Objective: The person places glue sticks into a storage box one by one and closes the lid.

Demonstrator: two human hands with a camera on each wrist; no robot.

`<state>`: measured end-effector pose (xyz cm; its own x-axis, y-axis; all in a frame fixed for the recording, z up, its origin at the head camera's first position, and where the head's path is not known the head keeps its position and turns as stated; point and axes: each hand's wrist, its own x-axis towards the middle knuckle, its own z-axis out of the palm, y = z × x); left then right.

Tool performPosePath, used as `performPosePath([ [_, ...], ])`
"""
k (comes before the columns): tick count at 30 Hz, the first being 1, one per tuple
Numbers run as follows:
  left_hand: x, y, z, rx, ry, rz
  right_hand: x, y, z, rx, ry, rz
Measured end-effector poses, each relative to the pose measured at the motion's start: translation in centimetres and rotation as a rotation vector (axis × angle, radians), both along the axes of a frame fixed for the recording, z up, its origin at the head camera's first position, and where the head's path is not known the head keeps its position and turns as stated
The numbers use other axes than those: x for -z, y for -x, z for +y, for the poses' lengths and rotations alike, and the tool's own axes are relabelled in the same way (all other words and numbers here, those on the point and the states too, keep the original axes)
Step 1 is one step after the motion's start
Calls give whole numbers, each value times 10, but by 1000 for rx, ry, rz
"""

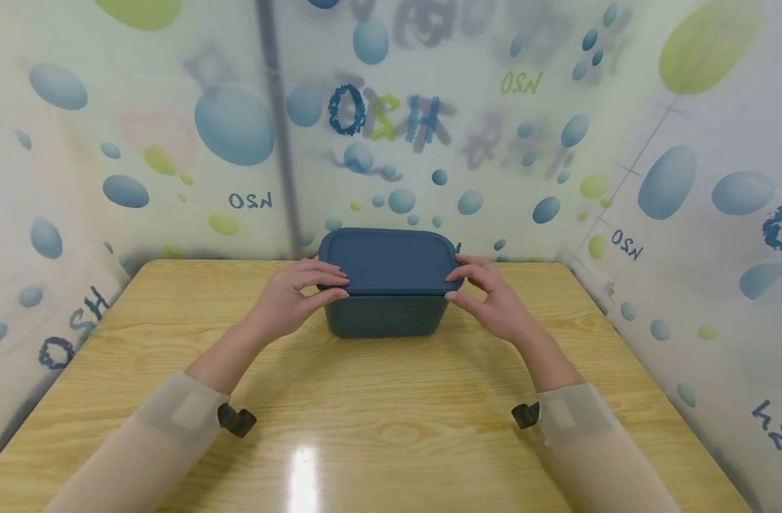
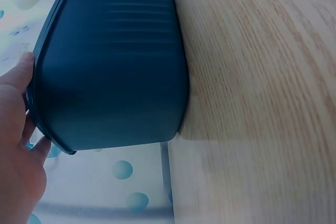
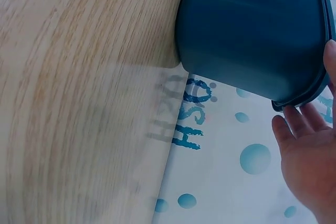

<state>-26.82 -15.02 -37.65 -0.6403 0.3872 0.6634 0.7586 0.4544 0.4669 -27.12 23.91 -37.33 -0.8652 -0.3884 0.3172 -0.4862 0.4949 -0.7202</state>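
Note:
A dark blue-green storage box [image 1: 387, 318] with rounded corners stands on the wooden table, its flat blue lid [image 1: 391, 261] on top. At the lid's left end, my left hand [image 1: 293, 296] grips the edge, thumb along the front rim and fingers over the top and side. My right hand [image 1: 495, 299] holds the opposite end in much the same way. From the left wrist view, the ribbed wall of the box [image 2: 110, 66] shows below the lid rim. Fingertips of the right hand [image 3: 310, 156] curl under the rim in the right wrist view. What the box contains is hidden.
The wooden table [image 1: 391, 420] reaches back to a light wall [image 1: 391, 171] printed with blue and green dots and lettering. Similar panels close in the left and right sides. A dark wrist camera [image 1: 237, 420] sits at the left sleeve, another [image 1: 525, 415] at the right.

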Motion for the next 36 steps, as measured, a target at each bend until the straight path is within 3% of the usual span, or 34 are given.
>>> performPosePath([
  [15, 9, -5, -3, -13, -35, 13, 1, -6, -4, -7, -11, -17],
  [23, 3, -5, -1, -88, -47, -81, 0, -4, -6, 51, -15, -61],
  [26, -1, 0, -3, -138, -11, -141, -2, -2, -9, 77, -28, -64],
  [29, -4, 7, -7, -178, 18, -268, -4, 1, -11, 93, -45, -85],
  [33, -4, 16, -13, -210, 73, -468, -3, 7, -11, 93, -68, -169],
  [36, -3, 19, -15, -210, 99, -567, -2, 11, -9, 75, -70, -254],
])
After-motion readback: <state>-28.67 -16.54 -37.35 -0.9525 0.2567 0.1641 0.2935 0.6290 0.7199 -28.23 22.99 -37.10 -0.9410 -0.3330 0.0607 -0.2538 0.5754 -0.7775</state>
